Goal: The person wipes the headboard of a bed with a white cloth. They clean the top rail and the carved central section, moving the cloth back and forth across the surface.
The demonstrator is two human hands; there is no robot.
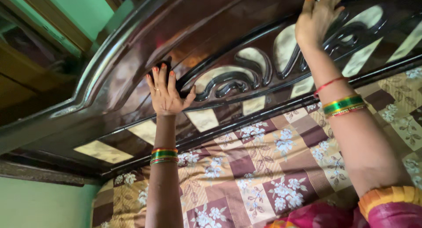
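Note:
My left hand (pixel 165 93) lies flat with fingers spread on the glossy dark wooden headboard (pixel 132 74) of a bed, beside its carved cream-inlaid scroll (pixel 228 78). My right hand (pixel 317 15) rests higher and to the right on the same carved panel, fingers apart, its fingertips partly cut off by the frame's top edge. Both wrists carry green and red bangles. Neither hand holds anything. Below the headboard spreads a patchwork bedsheet (pixel 259 166) in maroon, tan and cream with white flowers.
A green wall (pixel 39 206) shows at lower left and upper left. A wooden window or door frame (pixel 48 26) runs behind the headboard's top edge. My pink and orange sleeve (pixel 391 206) fills the lower right corner.

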